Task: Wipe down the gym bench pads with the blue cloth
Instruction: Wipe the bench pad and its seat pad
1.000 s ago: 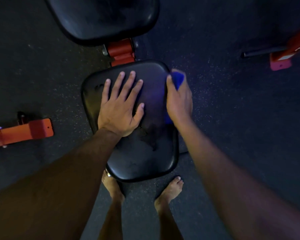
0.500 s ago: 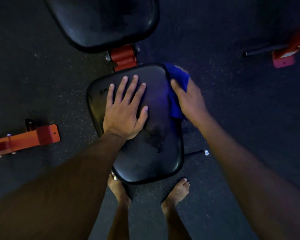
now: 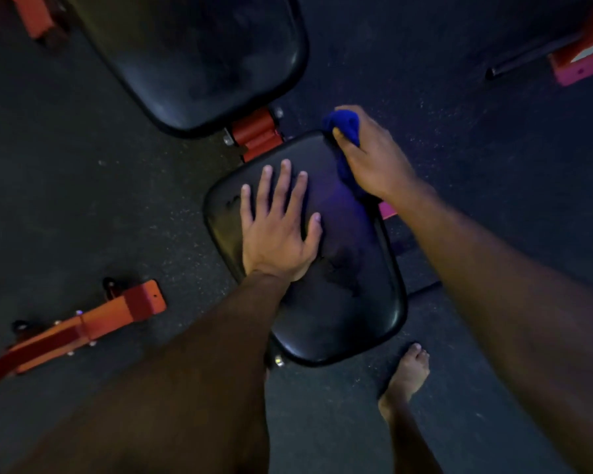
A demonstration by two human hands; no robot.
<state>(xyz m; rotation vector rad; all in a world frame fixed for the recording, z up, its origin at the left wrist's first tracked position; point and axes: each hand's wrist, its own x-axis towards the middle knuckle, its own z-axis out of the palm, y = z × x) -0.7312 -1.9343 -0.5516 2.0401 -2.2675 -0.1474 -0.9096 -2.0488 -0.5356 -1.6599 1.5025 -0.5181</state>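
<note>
The black seat pad point(image 3: 343, 302) of the gym bench lies below me in the dim head view. My left hand point(image 3: 278, 224) rests flat on its upper left part, fingers spread and straight. My right hand point(image 3: 374, 159) grips the blue cloth point(image 3: 344, 126) at the pad's far right corner, the cloth bunched under the fingers and trailing down along the pad's right edge. The larger black back pad point(image 3: 202, 53) stands beyond, joined by a red hinge bracket point(image 3: 255, 133).
An orange frame bar point(image 3: 93, 323) lies on the dark rubber floor at the left. Another orange and pink frame foot point(image 3: 579, 63) with a black rod sits at the far right. My bare foot point(image 3: 408, 374) stands by the pad's near right corner.
My right hand has slid the blue cloth up the pad's right edge to its far corner. My left hand has stayed flat on the pad. The view has shifted.
</note>
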